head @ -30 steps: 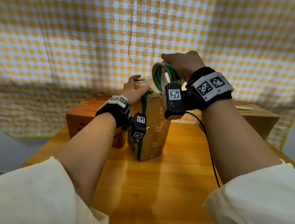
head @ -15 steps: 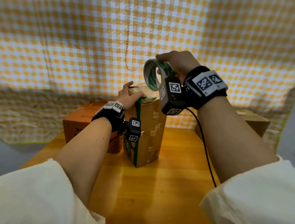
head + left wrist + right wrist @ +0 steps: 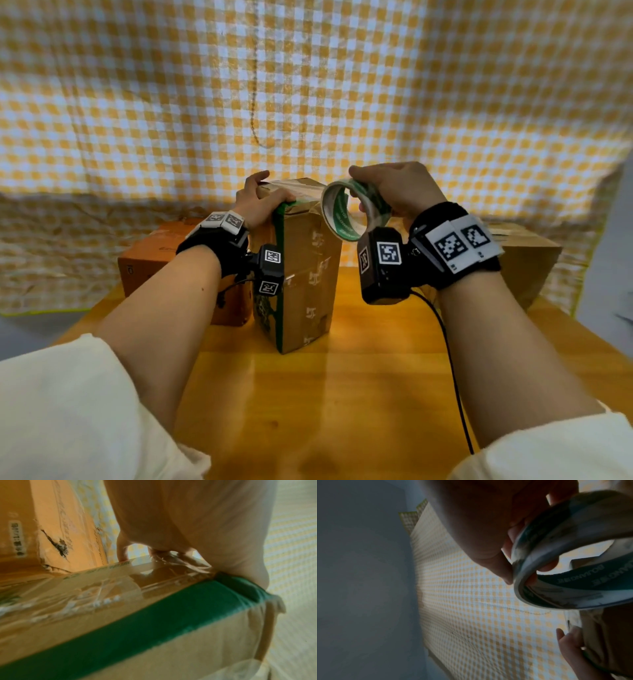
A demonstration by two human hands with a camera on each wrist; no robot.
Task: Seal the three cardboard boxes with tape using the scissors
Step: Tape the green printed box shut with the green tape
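A tall cardboard box (image 3: 308, 274) with a green stripe stands upright mid-table. My left hand (image 3: 270, 192) grips its top left corner, thumb on the near edge and fingers curled onto the top (image 3: 171, 553). A shiny clear strip lies across the box top towards the tape roll (image 3: 356, 212). My right hand (image 3: 376, 192) holds that green-printed roll at the box's top right edge, fingers through its core (image 3: 513, 568). An orange box (image 3: 154, 253) sits behind on the left, a brown box (image 3: 527, 260) on the right. No scissors are in view.
The wooden table (image 3: 342, 394) stretches bare towards me. A yellow checked cloth (image 3: 308, 102) hangs behind the boxes. A black cable (image 3: 448, 359) trails from my right wrist camera across the table.
My right hand has brought the tape roll down from above the box to its top right edge. My left hand has stayed on the top left corner.
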